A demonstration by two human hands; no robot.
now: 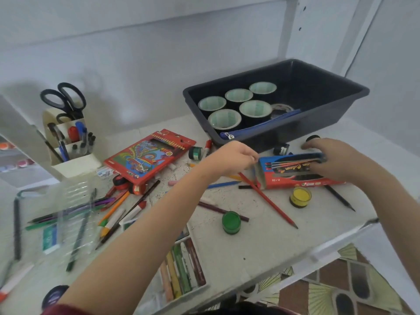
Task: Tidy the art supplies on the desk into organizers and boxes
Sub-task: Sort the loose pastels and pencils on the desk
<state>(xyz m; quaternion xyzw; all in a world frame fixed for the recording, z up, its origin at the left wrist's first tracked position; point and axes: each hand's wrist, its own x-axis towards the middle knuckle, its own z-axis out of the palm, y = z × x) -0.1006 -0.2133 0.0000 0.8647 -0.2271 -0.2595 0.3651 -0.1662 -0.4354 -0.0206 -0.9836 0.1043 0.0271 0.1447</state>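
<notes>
Fingers of the left hand (231, 159) are curled tight, thumb against forefinger, at the open left end of the red pencil box (295, 172). We cannot tell whether they pinch the flap, a pencil or nothing. Fingers of the right hand (336, 160) are curled over the far long edge of the same box and grasp it, with the palm covering its right end.

We locate the box lying flat on the desk (250, 246), right of centre, just near of the dark tub (318, 87). Coloured pencils show through its window.

We note the following in the tub:
- five tape rolls (255, 109) standing on end;
- a blue zip pouch (261, 123) leaning on the near wall.

We note the following loose on the desk:
- a red pencil (268, 201) lying diagonally, its far end at the box mouth;
- a yellow paint pot (300, 197) just near of the box;
- a green paint pot (231, 222) nearer and further left;
- a blue pencil (223, 184) beneath the left wrist;
- a larger pencil carton (150, 158) left of centre;
- a pastel tray (181, 269) at the near edge.

A cream organizer (75, 155) at far left holds scissors (66, 98) and pens.
</notes>
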